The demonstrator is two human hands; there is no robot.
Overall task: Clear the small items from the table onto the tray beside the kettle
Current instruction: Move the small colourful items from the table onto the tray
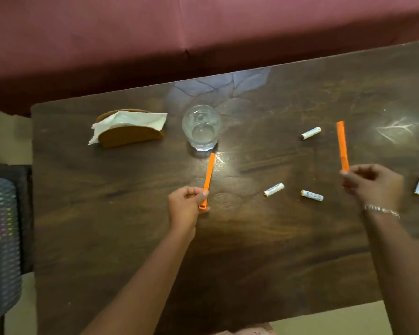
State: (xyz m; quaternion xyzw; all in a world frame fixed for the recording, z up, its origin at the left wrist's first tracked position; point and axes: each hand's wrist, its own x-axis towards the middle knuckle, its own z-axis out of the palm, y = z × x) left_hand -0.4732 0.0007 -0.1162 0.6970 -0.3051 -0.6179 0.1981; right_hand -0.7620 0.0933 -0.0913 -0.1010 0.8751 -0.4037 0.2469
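On the dark table, an orange strip is pinched in the left hand and another orange strip in the right hand, while four batteries remain uncollected and neither tray nor kettle is seen.

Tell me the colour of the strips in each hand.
Orange, both the left strip and the right strip; clearest in the head view.
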